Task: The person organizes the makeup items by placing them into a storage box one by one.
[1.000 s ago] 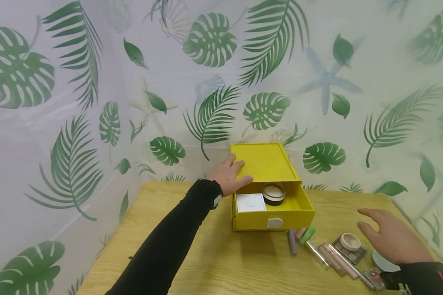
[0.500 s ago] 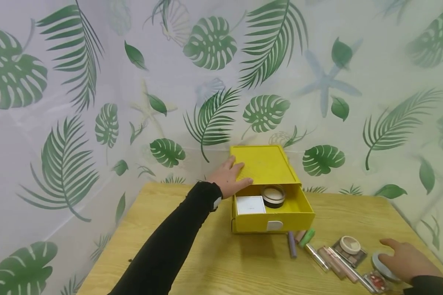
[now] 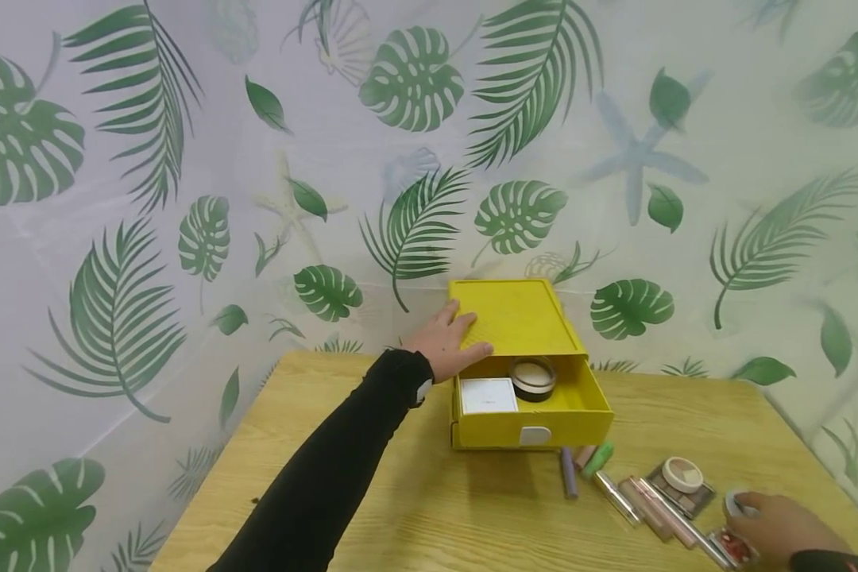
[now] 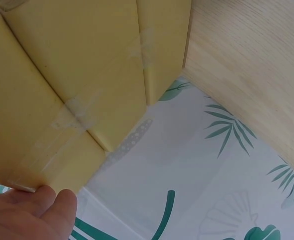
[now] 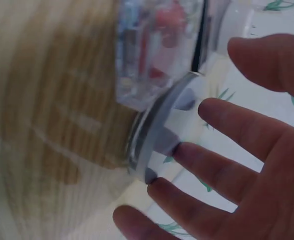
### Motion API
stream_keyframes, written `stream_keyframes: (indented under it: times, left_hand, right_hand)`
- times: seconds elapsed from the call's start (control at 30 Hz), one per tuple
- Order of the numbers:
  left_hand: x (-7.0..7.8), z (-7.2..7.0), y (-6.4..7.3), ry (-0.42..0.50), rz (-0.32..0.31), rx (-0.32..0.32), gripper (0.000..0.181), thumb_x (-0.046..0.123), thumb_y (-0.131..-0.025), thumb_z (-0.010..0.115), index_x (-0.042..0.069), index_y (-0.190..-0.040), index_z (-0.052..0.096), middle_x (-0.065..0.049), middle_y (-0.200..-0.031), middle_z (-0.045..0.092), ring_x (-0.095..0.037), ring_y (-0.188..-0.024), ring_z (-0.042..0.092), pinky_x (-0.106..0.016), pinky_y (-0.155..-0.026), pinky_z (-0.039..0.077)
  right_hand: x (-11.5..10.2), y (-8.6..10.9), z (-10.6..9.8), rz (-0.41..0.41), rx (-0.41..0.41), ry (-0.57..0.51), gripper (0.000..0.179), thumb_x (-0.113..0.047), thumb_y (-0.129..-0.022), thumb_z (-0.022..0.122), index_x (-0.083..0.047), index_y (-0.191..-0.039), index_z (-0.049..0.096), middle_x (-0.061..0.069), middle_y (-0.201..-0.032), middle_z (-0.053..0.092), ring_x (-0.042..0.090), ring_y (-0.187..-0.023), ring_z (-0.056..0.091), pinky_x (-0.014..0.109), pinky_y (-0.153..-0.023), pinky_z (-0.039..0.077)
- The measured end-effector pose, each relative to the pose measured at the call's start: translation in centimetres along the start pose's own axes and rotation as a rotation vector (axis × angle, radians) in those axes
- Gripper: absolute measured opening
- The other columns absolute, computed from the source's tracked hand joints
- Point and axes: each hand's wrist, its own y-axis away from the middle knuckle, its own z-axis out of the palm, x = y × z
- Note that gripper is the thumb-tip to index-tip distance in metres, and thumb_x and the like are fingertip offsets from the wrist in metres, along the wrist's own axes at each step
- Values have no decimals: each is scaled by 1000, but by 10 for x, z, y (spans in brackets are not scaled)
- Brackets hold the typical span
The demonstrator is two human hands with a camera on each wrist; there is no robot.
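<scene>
A yellow box (image 3: 522, 318) stands at the back of the table with its drawer (image 3: 579, 427) pulled out. Inside the drawer are a white square box (image 3: 488, 396) and a round cosmetic case (image 3: 533, 378). My left hand (image 3: 439, 347) rests on the box's top left edge, fingers spread; in the left wrist view its fingertips (image 4: 62, 207) lie against the yellow side. At the table's right, my right hand (image 3: 786, 528) is over a round silvery compact (image 3: 732, 502). In the right wrist view, its spread fingertips reach the compact's shiny face (image 5: 164, 132), not curled round it.
Beside the right hand lie a clear case with red contents (image 3: 732, 546), a palette (image 3: 701, 500) with a round pot (image 3: 682, 474) on it, and several slim tubes (image 3: 647, 508). Purple (image 3: 568, 473) and green (image 3: 598, 459) sticks lie before the drawer. A leaf-patterned sheet (image 3: 415, 206) hangs behind.
My right hand has moved right and down from above the palette's right side to the round compact, now partly covering it. My left hand stays on the yellow box.
</scene>
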Motion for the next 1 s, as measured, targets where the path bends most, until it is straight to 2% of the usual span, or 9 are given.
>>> stream_keyframes:
  times: [0.13,0.3,0.47,0.6,0.73,0.9,1.0]
  left_hand:
    - [4,-3,2,-1,9,-4,74,66,-92,38,21,-149,30,-10,-157,11,-22,-137,18,-44,-109,28]
    - [5,-4,3,-3,9,-6,74,66,-92,38,20,-149,29,-10,-157,11,-22,-136,19,-43,-109,28]
    - [2,-1,0,5,-10,-8,75,68,-91,37,22,-149,29,-8,-157,10,-21,-137,18,-44,-110,27]
    - [-1,1,-1,0,-8,-10,75,70,-91,35,23,-149,28,-7,-157,9,-20,-137,16,-43,-110,26]
    - [0,-2,1,0,-4,-10,74,68,-91,37,22,-149,29,-8,-157,10,-21,-137,17,-43,-110,27]
    - [1,-3,2,-4,-4,-10,74,67,-91,37,21,-149,29,-9,-157,10,-22,-137,18,-43,-110,28]
    - [2,-3,2,-12,-3,-8,73,66,-92,37,21,-148,30,-9,-157,11,-22,-136,19,-42,-110,28]
  right_hand:
    - [4,0,3,31,-28,-16,73,-47,-92,50,20,-122,45,34,-104,61,50,-94,54,64,-79,46]
    - [14,-7,4,61,-3,20,70,-34,-85,58,19,-127,40,38,-108,57,54,-96,52,67,-77,44]
    - [21,-15,7,1,40,73,66,-21,-79,67,17,-127,42,38,-107,57,52,-94,53,66,-76,45]
    - [20,-15,10,-30,55,119,68,-14,-70,73,14,-126,46,30,-94,58,39,-80,57,59,-70,50]
    - [13,-11,10,-31,60,141,66,-11,-68,73,12,-124,49,19,-87,53,27,-72,51,49,-63,50]
    - [10,-11,10,-25,81,146,61,-16,-72,73,12,-122,51,23,-89,52,30,-75,53,51,-64,50]
    - [14,-13,12,-26,104,157,63,-26,-74,74,12,-119,53,32,-94,51,40,-83,54,57,-68,50]
